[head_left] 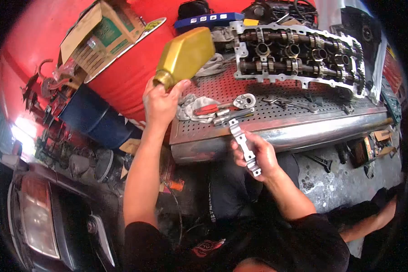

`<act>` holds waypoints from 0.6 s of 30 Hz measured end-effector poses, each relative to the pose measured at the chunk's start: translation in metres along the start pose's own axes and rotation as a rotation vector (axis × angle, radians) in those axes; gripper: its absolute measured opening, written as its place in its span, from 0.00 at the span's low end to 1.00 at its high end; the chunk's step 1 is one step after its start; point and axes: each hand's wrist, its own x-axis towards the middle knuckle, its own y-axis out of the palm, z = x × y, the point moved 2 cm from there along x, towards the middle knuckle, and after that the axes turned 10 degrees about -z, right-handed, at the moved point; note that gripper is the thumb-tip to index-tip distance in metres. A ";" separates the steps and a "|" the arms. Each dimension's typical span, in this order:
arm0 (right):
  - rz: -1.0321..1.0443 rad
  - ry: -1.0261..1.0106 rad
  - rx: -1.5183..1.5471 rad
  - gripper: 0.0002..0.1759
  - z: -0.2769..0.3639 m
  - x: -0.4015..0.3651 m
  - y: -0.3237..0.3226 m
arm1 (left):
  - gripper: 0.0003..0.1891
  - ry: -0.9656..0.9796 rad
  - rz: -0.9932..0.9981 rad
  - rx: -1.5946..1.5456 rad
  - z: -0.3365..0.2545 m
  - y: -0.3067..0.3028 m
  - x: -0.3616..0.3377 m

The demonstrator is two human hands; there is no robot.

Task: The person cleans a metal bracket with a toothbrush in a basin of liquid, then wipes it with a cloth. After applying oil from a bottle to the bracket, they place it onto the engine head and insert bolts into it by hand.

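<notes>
My left hand (161, 103) is closed around the neck of a gold plastic oil bottle (186, 52), raised over the bench's left side. The bottle is tilted, with its neck at the lower left and its base at the upper right. My right hand (260, 156) grips a silver camshaft bearing cap (245, 146), a long piece with holes, in front of the bench edge. Beyond both hands lies a cylinder head (299, 55) with two camshafts. A ratchet (245, 100) and a red-handled tool (206, 109) rest on the bench, nearest the bearing cap.
The perforated metal bench (190, 131) has a rounded front edge. Wrenches (290, 103) and a rag (192, 108) lie on it. A blue drum (95, 115) and a car headlight (40, 215) are at left. Another person's arm (371, 223) reaches in at lower right.
</notes>
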 end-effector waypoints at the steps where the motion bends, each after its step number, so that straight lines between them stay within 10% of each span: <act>1: 0.000 0.000 -0.004 0.17 0.000 -0.001 0.000 | 0.16 0.021 -0.016 0.000 0.001 0.002 -0.001; 18: -0.057 -0.025 0.027 0.15 -0.006 -0.004 -0.007 | 0.15 0.055 -0.171 -0.095 0.006 0.023 -0.007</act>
